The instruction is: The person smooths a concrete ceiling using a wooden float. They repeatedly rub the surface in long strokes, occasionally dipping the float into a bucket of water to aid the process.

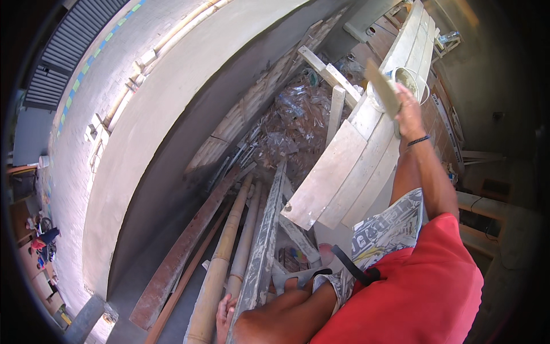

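Right hand [409, 112], at two o'clock in the head view, is raised with the arm extended and is closed around the handle of a flat plastering trowel [382, 87]. The trowel blade stands tilted, its upper end toward twelve o'clock, just beside a white bucket [413, 80]. A dark band sits on the right wrist.

The bucket rests on a platform of pale wooden planks [349, 166] running from five o'clock up to one o'clock of the frame centre.

Left hand [225, 316], at six o'clock, lies against a grey metal straightedge [263, 246]; fingers appear curled against its edge, but whether they fully grip it cannot be told. Just left of it, at seven o'clock, stand bamboo poles [223, 252] and a brown timber board [183, 246].

A heap of clear plastic wrap [295, 123] lies below the planks at twelve o'clock. A curved grey rendered wall [166, 114] fills nine to eleven o'clock.
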{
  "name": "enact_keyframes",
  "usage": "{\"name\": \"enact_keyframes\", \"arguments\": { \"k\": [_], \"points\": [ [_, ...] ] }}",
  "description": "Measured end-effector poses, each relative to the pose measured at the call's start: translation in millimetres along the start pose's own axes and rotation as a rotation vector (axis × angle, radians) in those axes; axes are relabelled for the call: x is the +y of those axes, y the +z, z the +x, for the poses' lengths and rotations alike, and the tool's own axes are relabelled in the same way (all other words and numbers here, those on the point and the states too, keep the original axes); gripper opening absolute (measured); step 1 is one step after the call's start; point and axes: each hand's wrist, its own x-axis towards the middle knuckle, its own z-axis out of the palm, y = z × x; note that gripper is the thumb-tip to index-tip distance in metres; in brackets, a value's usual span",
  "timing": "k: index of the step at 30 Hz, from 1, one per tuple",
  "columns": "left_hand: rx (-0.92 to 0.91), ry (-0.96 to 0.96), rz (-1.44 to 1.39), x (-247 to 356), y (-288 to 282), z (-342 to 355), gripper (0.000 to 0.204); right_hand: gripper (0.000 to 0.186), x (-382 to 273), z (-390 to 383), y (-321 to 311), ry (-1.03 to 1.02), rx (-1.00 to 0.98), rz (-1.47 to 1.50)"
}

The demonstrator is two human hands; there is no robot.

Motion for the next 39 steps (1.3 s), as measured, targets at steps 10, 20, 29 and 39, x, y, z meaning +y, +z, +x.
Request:
{"name": "enact_keyframes", "arguments": {
  "k": [10, 20, 29, 39],
  "points": [
    [-0.508, -0.544, 0.595, 206, 198, 17, 0.052, 0.041, 55, 176, -118, 0.146, 0.158, -0.602],
    [-0.596, -0.696, 0.775, 260, 236, 25, 0.053, 0.054, 78, 135, -127, 0.029, 0.227, -0.118],
    [-0.658, -0.729, 0.782, 274, 235, 17, 0.054, 0.045, 52, 125, -78, -0.121, -0.504, -0.685],
    [-0.664, -0.707, 0.749, 283, 225, -6, 0.058, 0.036, 121, 155, -91, -0.334, -0.436, -1.155]
  ]
}}
